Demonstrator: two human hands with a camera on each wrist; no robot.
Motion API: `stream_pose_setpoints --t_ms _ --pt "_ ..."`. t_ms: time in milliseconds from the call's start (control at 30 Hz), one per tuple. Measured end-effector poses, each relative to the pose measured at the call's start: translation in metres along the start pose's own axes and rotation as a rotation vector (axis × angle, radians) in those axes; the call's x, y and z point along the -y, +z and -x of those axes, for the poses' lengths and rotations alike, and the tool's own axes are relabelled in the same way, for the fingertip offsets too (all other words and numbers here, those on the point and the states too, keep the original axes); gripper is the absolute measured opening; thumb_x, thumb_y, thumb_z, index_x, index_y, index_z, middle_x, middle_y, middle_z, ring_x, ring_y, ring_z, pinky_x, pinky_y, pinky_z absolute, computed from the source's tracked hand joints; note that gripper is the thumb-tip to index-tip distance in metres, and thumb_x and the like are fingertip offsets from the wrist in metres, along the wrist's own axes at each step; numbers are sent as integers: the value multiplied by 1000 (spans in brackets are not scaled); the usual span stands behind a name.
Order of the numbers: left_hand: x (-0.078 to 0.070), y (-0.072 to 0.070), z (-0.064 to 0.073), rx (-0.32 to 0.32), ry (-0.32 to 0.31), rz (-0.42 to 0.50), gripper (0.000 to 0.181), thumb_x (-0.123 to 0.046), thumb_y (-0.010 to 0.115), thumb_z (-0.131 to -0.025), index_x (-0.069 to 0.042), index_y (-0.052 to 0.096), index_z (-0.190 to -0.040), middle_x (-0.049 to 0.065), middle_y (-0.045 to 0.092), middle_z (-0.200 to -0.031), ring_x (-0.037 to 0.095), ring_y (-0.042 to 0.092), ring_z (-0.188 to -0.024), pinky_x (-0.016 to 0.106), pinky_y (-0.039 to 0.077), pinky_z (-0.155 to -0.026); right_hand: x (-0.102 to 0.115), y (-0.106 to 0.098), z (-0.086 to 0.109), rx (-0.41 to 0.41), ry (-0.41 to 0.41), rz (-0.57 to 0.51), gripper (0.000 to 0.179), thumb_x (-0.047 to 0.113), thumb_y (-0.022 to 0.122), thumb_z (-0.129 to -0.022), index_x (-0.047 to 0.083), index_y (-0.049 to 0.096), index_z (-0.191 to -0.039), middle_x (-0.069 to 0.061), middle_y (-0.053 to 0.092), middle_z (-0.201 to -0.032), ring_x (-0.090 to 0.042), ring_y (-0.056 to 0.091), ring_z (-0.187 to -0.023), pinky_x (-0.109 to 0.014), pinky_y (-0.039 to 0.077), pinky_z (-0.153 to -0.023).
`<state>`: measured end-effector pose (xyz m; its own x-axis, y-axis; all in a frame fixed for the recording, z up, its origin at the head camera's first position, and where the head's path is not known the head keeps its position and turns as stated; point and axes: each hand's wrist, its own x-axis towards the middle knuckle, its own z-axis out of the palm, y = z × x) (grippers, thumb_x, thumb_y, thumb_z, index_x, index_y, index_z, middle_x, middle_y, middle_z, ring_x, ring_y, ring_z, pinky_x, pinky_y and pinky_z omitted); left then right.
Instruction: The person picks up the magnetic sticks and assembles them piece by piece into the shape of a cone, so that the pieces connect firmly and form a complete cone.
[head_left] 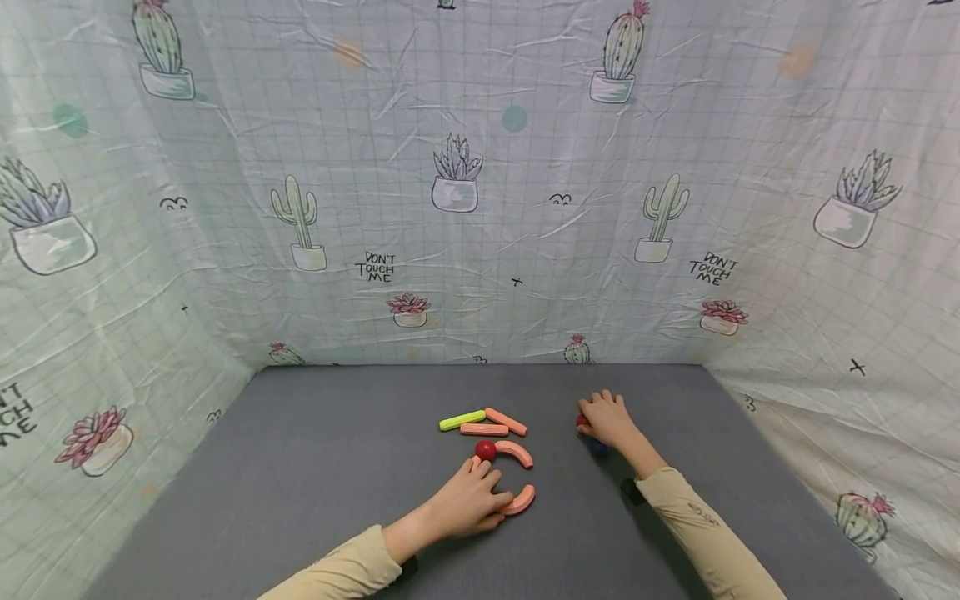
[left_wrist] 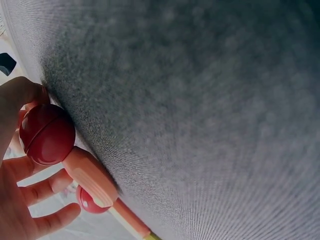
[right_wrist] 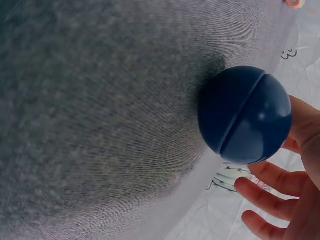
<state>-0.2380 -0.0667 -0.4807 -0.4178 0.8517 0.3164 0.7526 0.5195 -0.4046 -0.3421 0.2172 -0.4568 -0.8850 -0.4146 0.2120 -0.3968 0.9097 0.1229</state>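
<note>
My left hand (head_left: pixel 467 502), low over the table, pinches the end of a curved orange piece (head_left: pixel 521 501) between thumb and index finger. A glossy red ball (left_wrist: pixel 47 134) lies under that palm, hidden in the head view. Just past its spread fingers are another orange piece (left_wrist: pixel 92 175) and a second red ball (head_left: pixel 486 450). To the right, my right hand (head_left: pixel 611 422) grips a red ball (head_left: pixel 582 421) between thumb and index finger, mostly covered by the hand. Below its palm sits a dark blue ball (right_wrist: pixel 245 115), which hides the fingertips in the right wrist view.
Beyond the left hand lie another curved orange piece (head_left: pixel 516 452), a yellow-green stick (head_left: pixel 462 420) and two straight orange sticks (head_left: pixel 484 430). The grey table (head_left: pixel 337 442) is enclosed by a cactus-print cloth (head_left: pixel 480 233) at the back and sides.
</note>
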Motion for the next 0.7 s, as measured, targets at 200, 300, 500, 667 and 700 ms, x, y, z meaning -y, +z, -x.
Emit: stream_pose_setpoints --t_ms 200,300,500,667,700 --pt "-1 1 -2 20 -9 8 16 -45 53 -85 -29 55 -87 -5 48 -76 13 42 -73 29 32 -70 1 1 1 -25 -17 28 25 32 65 -79 11 54 -88 -8 57 -77 -29 47 -76 -44 35 -65" --pt "-2 0 -4 33 -13 -8 20 -47 51 -85 -29 55 -88 -5 49 -77 13 43 -74 31 34 -72 2 0 2 -59 -38 31 26 31 66 -78 11 54 -91 -8 56 -80 -28 47 -77 -44 35 -66" --pt "-4 -1 -5 15 -13 -26 18 -46 53 -85 -29 59 -88 -6 52 -74 12 42 -73 28 30 -67 6 -2 6 -142 -89 38 28 29 70 -75 10 56 -92 -9 56 -86 -28 47 -79 -45 37 -66" --pt "-6 -1 -6 -10 -8 -68 16 -44 54 -85 -29 59 -85 -6 51 -74 11 38 -71 32 31 -70 8 -1 6 -189 -113 39 29 27 72 -73 8 58 -90 -9 56 -88 -26 47 -80 -44 38 -67" --pt "-6 -1 -6 -8 -9 -75 16 -44 54 -84 -29 59 -85 -6 51 -74 11 38 -71 33 31 -71 9 0 6 -196 -119 39 29 27 72 -72 7 59 -90 -9 56 -89 -26 47 -80 -44 38 -67"
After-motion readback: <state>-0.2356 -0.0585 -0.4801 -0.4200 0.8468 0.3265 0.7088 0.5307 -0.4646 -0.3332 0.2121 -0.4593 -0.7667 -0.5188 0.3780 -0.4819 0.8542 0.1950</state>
